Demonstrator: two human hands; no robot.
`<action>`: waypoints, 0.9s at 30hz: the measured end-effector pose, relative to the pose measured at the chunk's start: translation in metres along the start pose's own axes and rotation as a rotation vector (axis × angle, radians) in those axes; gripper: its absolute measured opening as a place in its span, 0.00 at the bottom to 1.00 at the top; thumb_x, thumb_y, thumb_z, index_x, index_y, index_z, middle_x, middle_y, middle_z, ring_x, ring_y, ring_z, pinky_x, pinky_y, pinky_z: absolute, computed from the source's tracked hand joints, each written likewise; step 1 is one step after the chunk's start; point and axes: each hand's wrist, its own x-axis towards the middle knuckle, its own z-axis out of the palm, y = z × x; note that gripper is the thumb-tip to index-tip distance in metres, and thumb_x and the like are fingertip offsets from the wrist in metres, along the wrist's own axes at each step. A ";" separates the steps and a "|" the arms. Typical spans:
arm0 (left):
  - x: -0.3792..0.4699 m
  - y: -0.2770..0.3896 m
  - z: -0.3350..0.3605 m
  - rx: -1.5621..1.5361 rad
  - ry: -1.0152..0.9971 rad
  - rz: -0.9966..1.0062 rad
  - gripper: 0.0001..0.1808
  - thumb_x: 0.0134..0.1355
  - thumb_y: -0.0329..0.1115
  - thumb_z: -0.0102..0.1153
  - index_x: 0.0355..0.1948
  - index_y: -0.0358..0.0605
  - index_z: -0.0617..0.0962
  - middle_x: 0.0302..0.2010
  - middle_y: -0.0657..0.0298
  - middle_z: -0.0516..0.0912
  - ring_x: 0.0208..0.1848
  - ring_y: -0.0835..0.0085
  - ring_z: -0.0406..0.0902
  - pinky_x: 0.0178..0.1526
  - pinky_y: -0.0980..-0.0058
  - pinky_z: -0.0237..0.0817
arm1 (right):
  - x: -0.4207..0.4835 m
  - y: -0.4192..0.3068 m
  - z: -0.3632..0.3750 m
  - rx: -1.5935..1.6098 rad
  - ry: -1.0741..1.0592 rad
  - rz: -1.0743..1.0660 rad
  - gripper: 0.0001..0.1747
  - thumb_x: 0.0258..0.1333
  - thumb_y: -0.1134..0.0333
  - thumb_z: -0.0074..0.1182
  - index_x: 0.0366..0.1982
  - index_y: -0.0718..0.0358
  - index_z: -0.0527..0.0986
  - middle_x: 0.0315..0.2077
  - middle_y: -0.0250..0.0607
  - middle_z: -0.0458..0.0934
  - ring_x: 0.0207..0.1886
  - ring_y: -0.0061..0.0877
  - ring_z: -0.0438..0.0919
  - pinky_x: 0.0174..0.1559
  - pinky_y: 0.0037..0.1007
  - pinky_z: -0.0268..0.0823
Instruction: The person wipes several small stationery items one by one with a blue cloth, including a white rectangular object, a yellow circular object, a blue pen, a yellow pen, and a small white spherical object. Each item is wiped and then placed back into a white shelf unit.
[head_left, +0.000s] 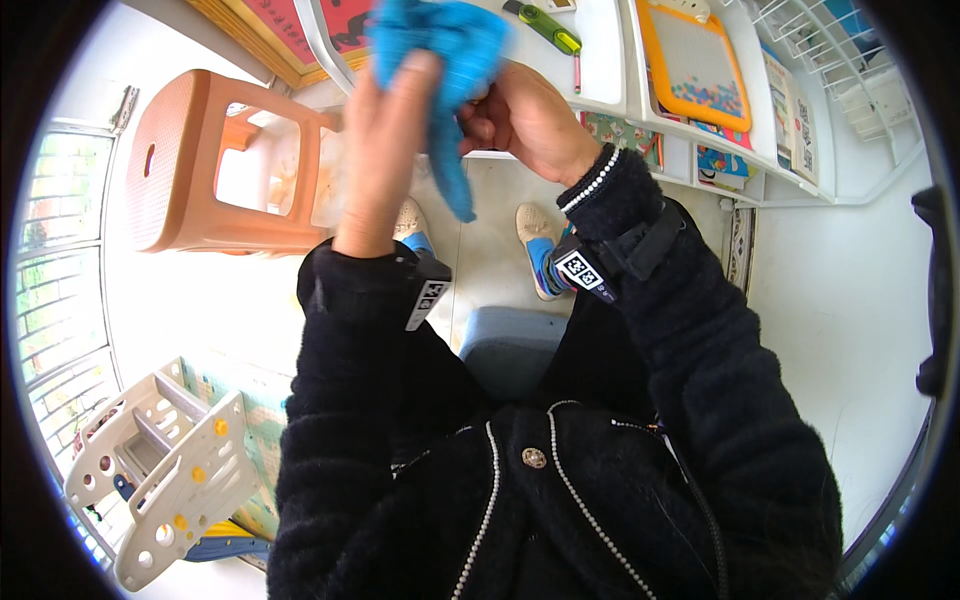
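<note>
A blue cloth (457, 45), bunched and blurred, hangs between my two hands near the top of the view, one end dangling down over the floor. My left hand (390, 135) lies against its left side with the thumb across the fabric. My right hand (532, 124) has its fingers curled at the cloth's right edge. Just behind the hands stands a white desk (600, 67), on which lie a green and black utility-type tool (551, 28) and a thin red stick (577, 73).
An orange plastic stool (176, 165) stands at the left. A yellow-framed drawing board (694, 64), books and a white wire rack (825, 45) are at the upper right. At the lower left is a beige plastic shelf unit (187, 480). A blue-grey seat (510, 341) shows between my legs.
</note>
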 end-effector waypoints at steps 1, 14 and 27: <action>-0.001 -0.003 0.013 0.090 -0.039 0.240 0.13 0.62 0.39 0.51 0.42 0.40 0.74 0.27 0.64 0.77 0.26 0.78 0.72 0.30 0.80 0.64 | -0.002 0.004 0.002 -0.029 0.101 -0.013 0.25 0.65 0.48 0.35 0.34 0.63 0.71 0.24 0.31 0.70 0.22 0.15 0.69 0.34 0.27 0.75; 0.020 -0.023 -0.009 -0.122 0.109 -0.065 0.15 0.64 0.41 0.50 0.40 0.38 0.75 0.28 0.67 0.76 0.28 0.82 0.71 0.30 0.83 0.65 | -0.004 0.000 0.000 0.026 -0.190 0.038 0.25 0.67 0.48 0.31 0.38 0.62 0.70 0.24 0.29 0.67 0.23 0.13 0.66 0.34 0.26 0.73; 0.005 -0.026 0.010 0.050 0.023 0.181 0.15 0.65 0.41 0.48 0.41 0.37 0.74 0.27 0.66 0.76 0.29 0.82 0.71 0.30 0.83 0.65 | -0.002 0.015 -0.004 -0.191 0.004 -0.004 0.20 0.66 0.51 0.35 0.32 0.60 0.68 0.23 0.30 0.71 0.22 0.14 0.70 0.30 0.21 0.72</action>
